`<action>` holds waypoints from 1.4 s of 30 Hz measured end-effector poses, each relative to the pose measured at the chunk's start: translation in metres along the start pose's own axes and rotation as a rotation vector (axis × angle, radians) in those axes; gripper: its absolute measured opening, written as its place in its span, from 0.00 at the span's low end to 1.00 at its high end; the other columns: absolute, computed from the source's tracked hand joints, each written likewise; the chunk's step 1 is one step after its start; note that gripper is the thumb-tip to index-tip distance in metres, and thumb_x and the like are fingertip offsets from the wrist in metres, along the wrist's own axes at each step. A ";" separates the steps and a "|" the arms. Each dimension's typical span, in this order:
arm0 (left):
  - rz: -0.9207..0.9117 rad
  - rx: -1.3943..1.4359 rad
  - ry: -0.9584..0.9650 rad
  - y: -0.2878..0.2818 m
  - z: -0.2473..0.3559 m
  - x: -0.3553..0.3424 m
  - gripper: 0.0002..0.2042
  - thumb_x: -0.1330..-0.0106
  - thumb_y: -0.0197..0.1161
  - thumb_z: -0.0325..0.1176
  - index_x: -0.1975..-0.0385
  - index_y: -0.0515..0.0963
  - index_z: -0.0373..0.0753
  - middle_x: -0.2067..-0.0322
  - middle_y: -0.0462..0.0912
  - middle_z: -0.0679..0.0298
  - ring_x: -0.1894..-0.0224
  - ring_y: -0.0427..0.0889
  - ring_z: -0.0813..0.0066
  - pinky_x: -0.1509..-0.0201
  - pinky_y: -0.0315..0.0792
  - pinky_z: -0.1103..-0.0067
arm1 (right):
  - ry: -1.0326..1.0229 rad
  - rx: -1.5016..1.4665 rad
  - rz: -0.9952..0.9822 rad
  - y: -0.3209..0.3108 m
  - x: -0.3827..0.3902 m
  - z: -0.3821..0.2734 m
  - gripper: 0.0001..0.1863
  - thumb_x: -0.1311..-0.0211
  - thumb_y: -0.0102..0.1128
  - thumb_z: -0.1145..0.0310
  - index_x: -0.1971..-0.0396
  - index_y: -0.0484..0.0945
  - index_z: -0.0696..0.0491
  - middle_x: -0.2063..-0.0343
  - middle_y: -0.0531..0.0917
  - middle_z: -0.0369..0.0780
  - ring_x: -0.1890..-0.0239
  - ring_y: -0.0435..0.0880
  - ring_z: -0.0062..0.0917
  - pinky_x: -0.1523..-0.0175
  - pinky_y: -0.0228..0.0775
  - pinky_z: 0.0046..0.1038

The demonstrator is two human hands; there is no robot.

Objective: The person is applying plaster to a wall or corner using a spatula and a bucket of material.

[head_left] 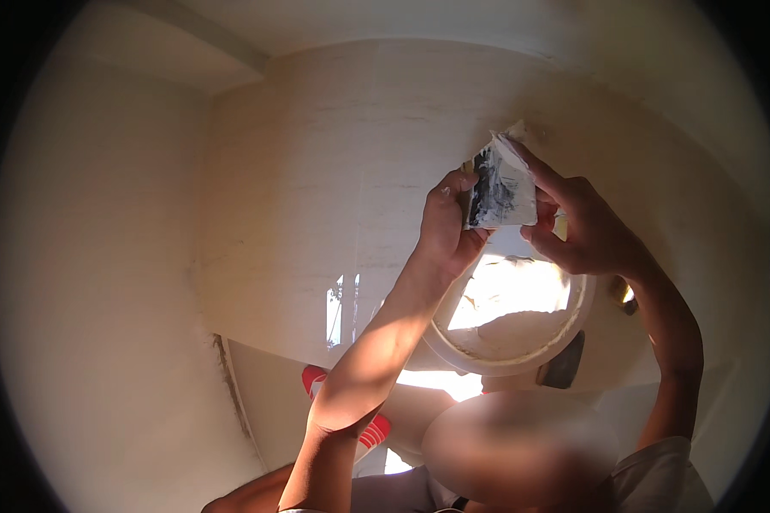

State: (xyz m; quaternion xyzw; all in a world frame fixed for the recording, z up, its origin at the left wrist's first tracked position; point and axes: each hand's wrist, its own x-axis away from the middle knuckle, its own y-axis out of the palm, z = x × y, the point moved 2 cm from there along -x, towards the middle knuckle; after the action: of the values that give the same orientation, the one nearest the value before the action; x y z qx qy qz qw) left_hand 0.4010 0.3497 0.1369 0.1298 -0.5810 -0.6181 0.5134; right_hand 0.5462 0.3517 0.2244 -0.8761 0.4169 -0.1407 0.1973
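My left hand point(447, 218) is closed around a flat, dark, rectangular putty knife point(493, 192), thumb on its near side. White putty is smeared over much of the blade. Closed beside it, my right hand point(583, 224) grips what looks like a second putty knife point(512, 151), its putty-coated edge lying against the top of the first blade. A bit of yellow shows between the right fingers; the rest of that tool is hidden by the hand. Below both hands stands a round white bucket point(583, 303) with pale putty inside, partly washed out by sunlight.
A pale wall point(316, 171) rises ahead, with another wall point(94, 282) at the left. Next to the bucket is a dark object point(562, 361); a small dark-and-yellow thing point(626, 297) is farther right. Red-and-white footwear point(374, 430) shows beneath my left forearm.
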 end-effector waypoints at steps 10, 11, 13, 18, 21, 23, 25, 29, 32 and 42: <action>0.152 -0.183 0.208 0.017 0.025 0.011 0.09 0.42 0.41 0.28 0.66 0.67 0.34 0.70 0.74 0.60 0.74 0.75 0.77 0.74 0.71 0.82 | -0.231 0.613 0.063 -0.037 0.027 0.021 0.27 0.57 0.52 0.81 0.50 0.71 0.52 0.69 0.74 0.40 0.68 0.75 0.28 0.62 0.69 0.28; 0.148 -0.175 0.208 0.014 0.029 0.012 0.09 0.42 0.41 0.28 0.66 0.67 0.34 0.70 0.74 0.60 0.74 0.75 0.77 0.74 0.71 0.82 | -0.229 0.620 0.058 -0.036 0.021 0.017 0.27 0.57 0.52 0.81 0.50 0.71 0.52 0.69 0.74 0.40 0.68 0.75 0.28 0.62 0.69 0.28; 0.176 -0.357 0.278 0.004 0.044 0.016 0.07 0.44 0.42 0.27 0.67 0.66 0.34 0.72 0.71 0.62 0.74 0.73 0.79 0.73 0.71 0.83 | -0.149 0.212 0.145 -0.029 -0.003 0.008 0.29 0.58 0.52 0.82 0.49 0.70 0.53 0.67 0.72 0.41 0.66 0.74 0.27 0.60 0.68 0.26; 0.173 -0.371 0.281 -0.023 0.056 0.027 0.07 0.45 0.43 0.26 0.68 0.66 0.35 0.73 0.69 0.63 0.74 0.72 0.79 0.73 0.69 0.82 | -0.106 0.198 0.068 0.000 -0.031 0.011 0.29 0.59 0.52 0.83 0.50 0.72 0.53 0.67 0.70 0.39 0.61 0.71 0.26 0.52 0.64 0.25; 0.206 -0.370 0.293 -0.040 0.068 0.033 0.06 0.44 0.43 0.27 0.68 0.66 0.35 0.74 0.70 0.64 0.76 0.71 0.79 0.75 0.68 0.82 | -0.146 0.241 0.060 0.018 -0.048 0.005 0.26 0.59 0.52 0.83 0.53 0.73 0.54 0.67 0.70 0.40 0.61 0.71 0.27 0.52 0.64 0.25; 0.210 -0.368 0.311 -0.053 0.083 0.040 0.06 0.44 0.43 0.27 0.68 0.66 0.36 0.74 0.70 0.64 0.77 0.71 0.79 0.77 0.67 0.82 | -0.192 0.247 0.051 0.030 -0.067 0.002 0.24 0.58 0.51 0.83 0.55 0.74 0.55 0.67 0.70 0.40 0.62 0.72 0.29 0.53 0.65 0.25; 0.288 -0.229 0.282 -0.071 0.092 0.039 0.07 0.42 0.41 0.29 0.67 0.66 0.37 0.76 0.71 0.64 0.80 0.70 0.79 0.80 0.64 0.82 | -0.308 0.088 0.011 0.033 -0.091 0.012 0.20 0.57 0.51 0.82 0.59 0.74 0.58 0.67 0.71 0.40 0.63 0.73 0.29 0.54 0.66 0.26; 0.144 -0.088 0.310 -0.123 0.104 0.037 0.11 0.42 0.39 0.32 0.63 0.66 0.38 0.74 0.74 0.64 0.82 0.72 0.78 0.87 0.61 0.83 | -0.212 0.598 0.125 0.044 -0.173 0.037 0.25 0.57 0.53 0.81 0.53 0.68 0.57 0.65 0.73 0.42 0.64 0.76 0.31 0.59 0.70 0.29; 0.075 0.003 0.367 -0.135 0.112 0.047 0.13 0.43 0.39 0.31 0.61 0.66 0.37 0.72 0.76 0.63 0.80 0.76 0.77 0.87 0.65 0.83 | -0.103 1.175 0.121 0.060 -0.250 0.053 0.34 0.55 0.52 0.82 0.43 0.59 0.50 0.62 0.74 0.44 0.62 0.78 0.33 0.62 0.73 0.32; 0.029 -0.012 0.393 -0.137 0.114 0.037 0.19 0.44 0.44 0.36 0.54 0.67 0.37 0.74 0.75 0.65 0.85 0.73 0.77 0.90 0.65 0.84 | -0.311 1.497 0.193 0.073 -0.351 0.089 0.27 0.47 0.49 0.73 0.44 0.63 0.46 0.74 0.78 0.41 0.75 0.80 0.32 0.73 0.72 0.32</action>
State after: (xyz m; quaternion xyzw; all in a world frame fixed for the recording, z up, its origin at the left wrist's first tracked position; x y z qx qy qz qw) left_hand 0.2320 0.3596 0.0698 0.2367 -0.4677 -0.5767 0.6267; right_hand 0.3182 0.6059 0.0829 -0.4784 0.2527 -0.2428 0.8052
